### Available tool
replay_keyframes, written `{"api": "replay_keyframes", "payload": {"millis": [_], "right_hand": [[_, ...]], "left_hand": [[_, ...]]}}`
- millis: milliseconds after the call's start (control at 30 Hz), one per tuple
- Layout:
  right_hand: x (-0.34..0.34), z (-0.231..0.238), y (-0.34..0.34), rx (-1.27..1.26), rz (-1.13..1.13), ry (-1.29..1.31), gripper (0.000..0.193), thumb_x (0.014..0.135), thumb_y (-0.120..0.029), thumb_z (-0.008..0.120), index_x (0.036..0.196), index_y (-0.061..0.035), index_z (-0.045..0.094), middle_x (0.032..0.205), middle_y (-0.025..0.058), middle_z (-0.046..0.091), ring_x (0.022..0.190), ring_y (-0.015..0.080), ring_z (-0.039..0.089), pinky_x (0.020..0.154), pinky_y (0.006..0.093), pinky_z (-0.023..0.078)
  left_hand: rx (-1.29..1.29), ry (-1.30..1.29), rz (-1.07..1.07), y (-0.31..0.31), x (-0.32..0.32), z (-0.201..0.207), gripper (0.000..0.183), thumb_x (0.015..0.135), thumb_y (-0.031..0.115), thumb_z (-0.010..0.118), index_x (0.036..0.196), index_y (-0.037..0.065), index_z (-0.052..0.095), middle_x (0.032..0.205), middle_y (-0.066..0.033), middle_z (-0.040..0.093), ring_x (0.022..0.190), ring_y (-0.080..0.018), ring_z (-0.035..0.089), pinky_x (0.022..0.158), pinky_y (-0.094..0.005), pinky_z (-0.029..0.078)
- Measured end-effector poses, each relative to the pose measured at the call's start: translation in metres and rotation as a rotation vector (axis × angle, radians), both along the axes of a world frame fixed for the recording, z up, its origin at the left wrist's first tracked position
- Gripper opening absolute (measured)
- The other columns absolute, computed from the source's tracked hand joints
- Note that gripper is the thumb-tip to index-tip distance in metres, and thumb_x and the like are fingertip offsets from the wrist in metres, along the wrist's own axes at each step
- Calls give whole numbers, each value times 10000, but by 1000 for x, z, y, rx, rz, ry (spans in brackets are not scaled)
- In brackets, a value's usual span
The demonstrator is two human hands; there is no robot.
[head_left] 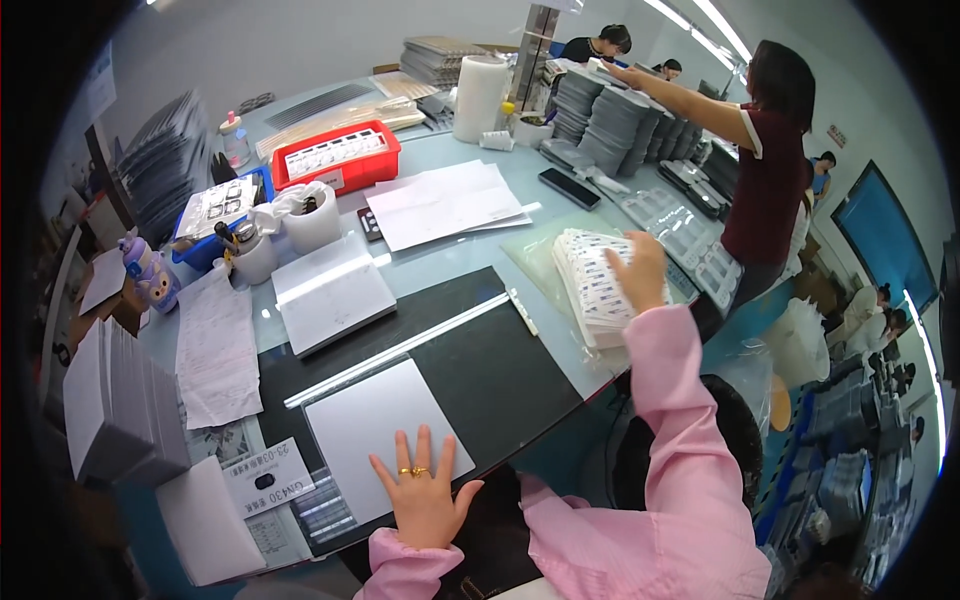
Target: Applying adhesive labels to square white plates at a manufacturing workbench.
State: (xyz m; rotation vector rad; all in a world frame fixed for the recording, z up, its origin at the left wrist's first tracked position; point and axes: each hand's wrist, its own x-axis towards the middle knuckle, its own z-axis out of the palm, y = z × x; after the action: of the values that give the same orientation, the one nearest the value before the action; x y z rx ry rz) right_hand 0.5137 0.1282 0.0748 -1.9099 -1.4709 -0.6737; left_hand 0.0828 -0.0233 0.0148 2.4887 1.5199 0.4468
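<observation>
My left hand (428,492) lies flat with fingers spread on the lower edge of a white sheet (375,415), pressing it against a dark tray-like board on the black mat (500,375). Gold-coloured rings show on its fingers. To the right, my right hand (643,275) rests on a thick stack of printed label sheets (590,275), its thumb and a finger apart on the top sheet. Its other fingers are partly hidden. The label stack sits on a pale green translucent sheet (530,250) near the table's right side. Both my sleeves are pink.
A white stack (335,295), loose papers (445,205), a red bin (340,160) and a blue bin (215,215) stand beyond the mat. A phone (569,188) and grey trays (690,240) lie at the far right. Another person (755,170) reaches over stacked trays.
</observation>
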Motion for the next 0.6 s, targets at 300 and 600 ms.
{"api": "replay_keyframes", "payload": {"millis": [300, 600], "right_hand": [[168, -54, -37, -77, -257, 406, 494, 805, -337, 753, 1040, 73, 607, 899, 166, 659, 826, 278, 640, 773, 357, 487], [-55, 33, -48, -3, 734, 1224, 81, 961, -85, 586, 1014, -25, 570, 929, 39, 674, 791, 59, 620, 662, 213, 482]], "left_hand": [[28, 2, -16, 1, 9, -6, 720, 812, 550, 681, 1396, 168, 504, 1541, -152, 316, 1442, -442, 198, 1097, -733, 44], [-81, -582, 16, 12, -21, 11, 442, 879, 281, 677, 1255, 62, 603, 1306, -129, 590, 1271, -314, 501, 1104, -521, 289]]}}
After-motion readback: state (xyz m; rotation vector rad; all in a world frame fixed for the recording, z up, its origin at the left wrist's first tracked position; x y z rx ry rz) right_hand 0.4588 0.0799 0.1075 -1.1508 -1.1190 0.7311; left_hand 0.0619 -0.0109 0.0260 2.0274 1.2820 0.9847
